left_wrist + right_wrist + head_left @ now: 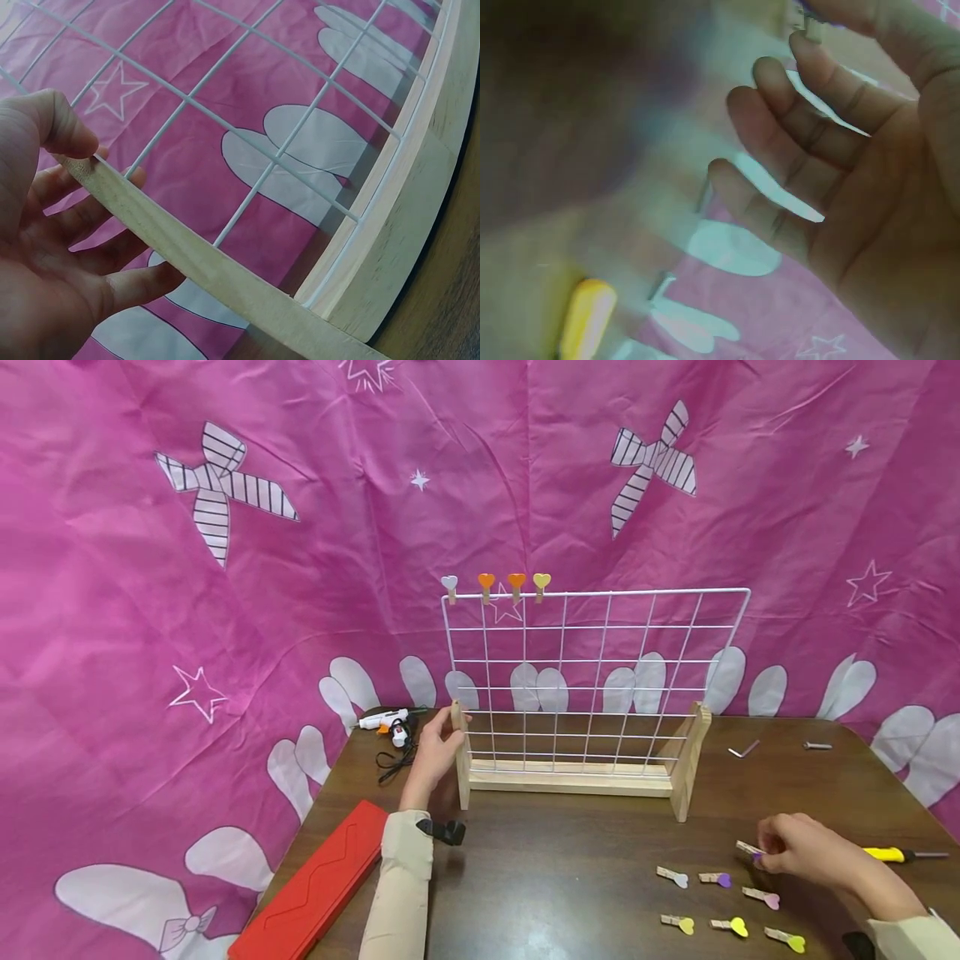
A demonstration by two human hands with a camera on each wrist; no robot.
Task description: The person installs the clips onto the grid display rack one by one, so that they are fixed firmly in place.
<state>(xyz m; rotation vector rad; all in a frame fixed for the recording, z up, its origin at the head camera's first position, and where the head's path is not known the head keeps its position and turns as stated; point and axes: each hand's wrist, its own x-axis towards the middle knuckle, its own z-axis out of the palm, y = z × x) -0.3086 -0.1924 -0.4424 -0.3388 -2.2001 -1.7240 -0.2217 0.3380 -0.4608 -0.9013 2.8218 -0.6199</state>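
Note:
A white wire grid (585, 660) stands upright in a wooden stand (570, 785). My left hand (437, 745) grips the stand's left post (165, 232) near its top, thumb on one side and fingers on the other. In my right hand (810, 856), thumb and index finger pinch a small wooden clothespin (747, 848) with a purple heart, held above the table's right side. White (449, 585), orange (517, 583) and yellow (542, 583) heart clothespins stand along the grid's top wire, toward its left end. Several more heart clothespins (716, 879) lie in rows near my right hand.
A red case (311, 885) lies at the left. Behind my left hand is a white glue gun (386, 719) with a black cord. Toward the right are an L-shaped key (744, 750), a bolt (817, 746) and a yellow-handled screwdriver (888, 854). A pink curtain (337, 568) hangs behind.

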